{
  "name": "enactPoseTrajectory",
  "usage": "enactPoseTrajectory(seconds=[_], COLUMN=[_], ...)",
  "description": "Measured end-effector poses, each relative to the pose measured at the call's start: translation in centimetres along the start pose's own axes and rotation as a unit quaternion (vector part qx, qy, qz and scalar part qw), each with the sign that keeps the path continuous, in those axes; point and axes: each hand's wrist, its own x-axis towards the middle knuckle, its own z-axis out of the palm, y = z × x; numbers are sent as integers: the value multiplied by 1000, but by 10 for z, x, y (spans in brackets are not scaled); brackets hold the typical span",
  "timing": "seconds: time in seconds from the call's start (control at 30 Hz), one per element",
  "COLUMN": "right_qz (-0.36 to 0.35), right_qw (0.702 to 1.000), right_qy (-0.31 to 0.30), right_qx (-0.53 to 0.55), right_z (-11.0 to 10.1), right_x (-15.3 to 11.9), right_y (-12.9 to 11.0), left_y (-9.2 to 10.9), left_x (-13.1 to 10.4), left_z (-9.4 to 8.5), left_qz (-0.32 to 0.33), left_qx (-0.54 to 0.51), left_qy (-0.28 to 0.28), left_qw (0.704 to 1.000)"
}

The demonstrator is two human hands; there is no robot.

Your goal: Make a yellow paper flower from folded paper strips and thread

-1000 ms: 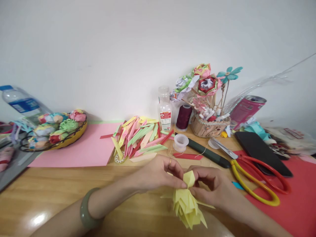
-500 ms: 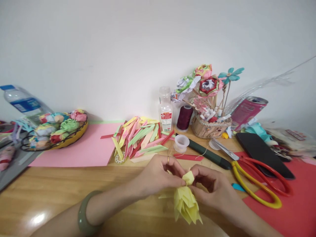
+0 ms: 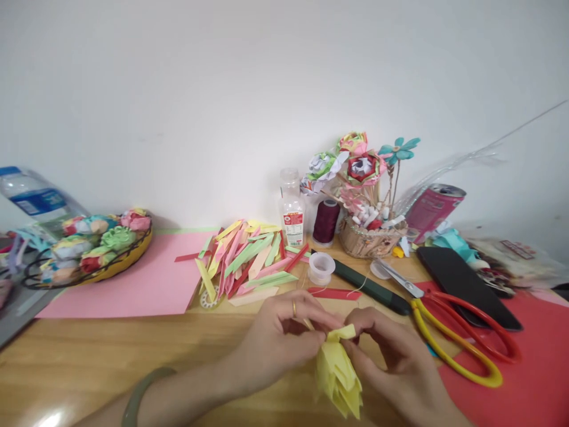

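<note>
A yellow folded-paper flower (image 3: 338, 375) hangs petals-down between my two hands, above the front of the wooden table. My left hand (image 3: 291, 335) pinches it near its narrow top, thumb and fingers pressed together. From the other side my right hand (image 3: 391, 350) grips the same top part, where a short yellow paper tab sticks out. What lies between the fingertips is partly hidden. A pile of folded paper strips (image 3: 253, 255) in pink, green, yellow and red sits behind my left hand.
Red-and-yellow scissors (image 3: 457, 341) lie right of my hands, beside a black phone (image 3: 466, 284) and red paper (image 3: 528, 362). Behind stand a small bottle (image 3: 293, 222), purple thread spool (image 3: 326, 222), and flower basket (image 3: 372, 240). A dark green cutter (image 3: 373, 289) lies between. Another flower basket (image 3: 120, 270) is left.
The view has tilted up and shifted a little right. The paper tab at the flower's top has turned toward my right hand. Both hands keep hold of the flower.
</note>
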Motion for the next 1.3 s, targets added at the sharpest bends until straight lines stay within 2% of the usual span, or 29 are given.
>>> enactPoseTrajectory(seconds=[0.2,0.37,0.5,0.6,0.7,0.73,0.8,0.9,0.97,1.03,1.13,1.2,1.3], right_qz=[-144,-213,-277,-345,-393,-393,-350,-215,-131,-74,-24,-6,7], right_qw=[989,976,953,914,885,884,906,964,985,994,999,999,999], right_qy=[3,-3,1,-9,-3,13,45,53,38,35,33,34,30], right_qx=[-33,-53,-125,-211,-249,-252,-232,-145,-101,-74,-21,12,33], right_z=[-7,-11,-14,-18,-21,-22,-20,-16,-12,-8,-4,-2,-1], right_x=[-1,1,-4,-6,-2,0,2,2,2,3,4,4,3], right_y=[-4,-8,-2,3,2,0,-4,-11,-13,-13,-10,-8,-4], left_y=[4,9,13,14,12,11,10,7,5,3,-2,-5,-8], left_x=[-5,-7,-8,-7,-4,-4,-5,-8,-10,-11,-11,-10,-8], left_z=[4,3,4,5,6,6,4,0,-1,-1,-1,-1,-1], left_qz=[50,53,-14,-79,-62,-29,89,293,367,398,409,403,371], left_qx=[53,67,21,10,87,125,208,319,369,397,402,388,338], left_qy=[-3,-4,-3,-7,-1,9,29,48,56,63,70,72,85], left_qw=[997,996,1000,997,994,992,974,900,852,825,816,826,861])
